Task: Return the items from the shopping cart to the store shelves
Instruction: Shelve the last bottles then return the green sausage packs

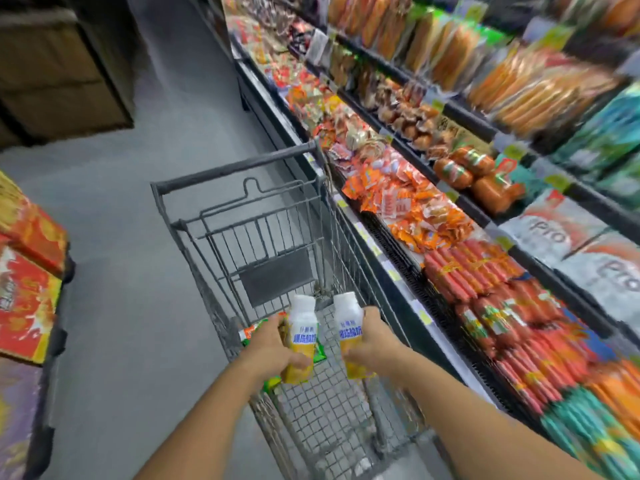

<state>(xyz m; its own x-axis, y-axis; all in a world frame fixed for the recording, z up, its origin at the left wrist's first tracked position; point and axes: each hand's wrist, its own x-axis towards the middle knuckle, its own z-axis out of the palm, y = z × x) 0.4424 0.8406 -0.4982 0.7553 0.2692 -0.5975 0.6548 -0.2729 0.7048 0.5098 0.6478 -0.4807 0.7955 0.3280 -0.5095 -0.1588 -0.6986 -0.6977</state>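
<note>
White-and-yellow bottles, one gripped in my left hand (pixel 273 344), one in my right hand (pixel 372 341) (blue label writing blurred), above the cart (pixel 242 209) at lower centre.

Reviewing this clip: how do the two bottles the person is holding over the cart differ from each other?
The left bottle is gripped by the left hand, the right bottle by the right hand. The left bottle's cap leans slightly right; the right bottle's leans slightly left. The left bottle shows more of its yellow base; fingers cover much of the right bottle's. Both look like the same product: white top, blue lettering, yellow bottom, held above the shopping cart.
</note>
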